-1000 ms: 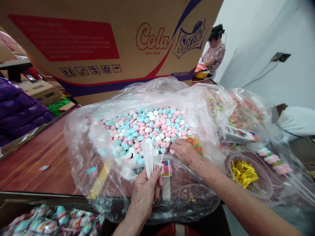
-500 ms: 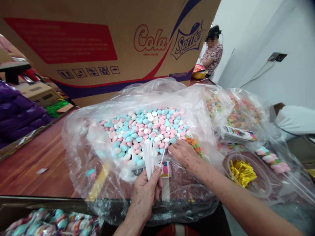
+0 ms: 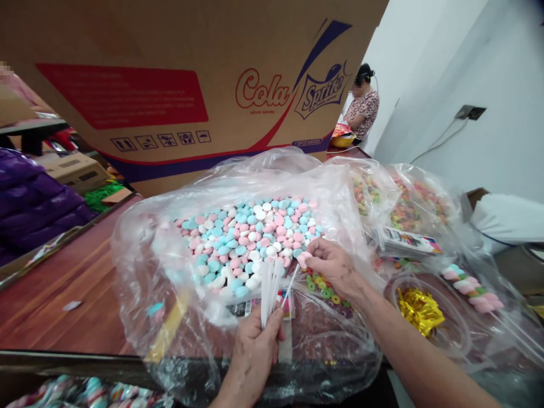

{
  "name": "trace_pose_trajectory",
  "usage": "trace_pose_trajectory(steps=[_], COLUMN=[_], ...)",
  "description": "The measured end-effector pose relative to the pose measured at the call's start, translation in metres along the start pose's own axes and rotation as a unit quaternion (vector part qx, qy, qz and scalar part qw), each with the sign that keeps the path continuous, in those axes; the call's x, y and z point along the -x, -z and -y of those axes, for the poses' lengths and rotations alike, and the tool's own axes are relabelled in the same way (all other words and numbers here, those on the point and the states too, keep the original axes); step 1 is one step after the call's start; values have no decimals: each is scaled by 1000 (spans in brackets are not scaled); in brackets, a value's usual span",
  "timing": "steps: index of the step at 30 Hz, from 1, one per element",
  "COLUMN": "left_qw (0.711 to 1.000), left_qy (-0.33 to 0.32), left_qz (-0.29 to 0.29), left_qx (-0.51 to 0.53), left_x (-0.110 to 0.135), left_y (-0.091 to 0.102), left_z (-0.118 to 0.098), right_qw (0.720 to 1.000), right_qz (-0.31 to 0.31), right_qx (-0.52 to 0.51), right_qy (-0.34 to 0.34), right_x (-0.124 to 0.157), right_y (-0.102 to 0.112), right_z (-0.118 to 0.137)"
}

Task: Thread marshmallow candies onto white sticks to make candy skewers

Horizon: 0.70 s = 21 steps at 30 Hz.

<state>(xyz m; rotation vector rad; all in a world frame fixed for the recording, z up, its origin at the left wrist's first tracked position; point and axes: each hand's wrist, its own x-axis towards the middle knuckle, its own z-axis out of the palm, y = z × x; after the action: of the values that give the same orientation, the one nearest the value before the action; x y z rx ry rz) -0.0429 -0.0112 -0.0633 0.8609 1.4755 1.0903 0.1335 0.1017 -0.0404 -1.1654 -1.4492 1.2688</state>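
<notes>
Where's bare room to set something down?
Tabletop left of the clear plastic, up to the front edge; one small scrap lies there. Crowded: the middle, with loose candies and white sticks; the right, with a packet stack, gold foil and candy skewer.

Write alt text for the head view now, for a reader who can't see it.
The left hand holds a bunch of white sticks while the right hand pinches pink candy by the tip of one. Beyond them, clear plastic surrounds a pile of pink, blue and white candies, with a large box behind.
</notes>
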Motion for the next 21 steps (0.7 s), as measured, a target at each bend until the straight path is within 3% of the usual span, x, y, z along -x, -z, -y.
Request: trace_pose_trajectory(steps=[2, 7, 21], left_qw=[1000, 1000, 997], left_qy=[-9, -20, -48], left_qz=[6, -8, -42], left_qx=[-27, -6, -38], left_x=[0, 0, -6], left_y=[-1, -2, -2], left_z=[1, 1, 6], right_qw=[995, 983, 979], right_qz=[14, 27, 44], right_qx=[-88, -168, -184], right_qy=[-42, -76, -74], right_x=[2, 5, 3], right_y=[2, 2, 1], right_z=[7, 19, 14])
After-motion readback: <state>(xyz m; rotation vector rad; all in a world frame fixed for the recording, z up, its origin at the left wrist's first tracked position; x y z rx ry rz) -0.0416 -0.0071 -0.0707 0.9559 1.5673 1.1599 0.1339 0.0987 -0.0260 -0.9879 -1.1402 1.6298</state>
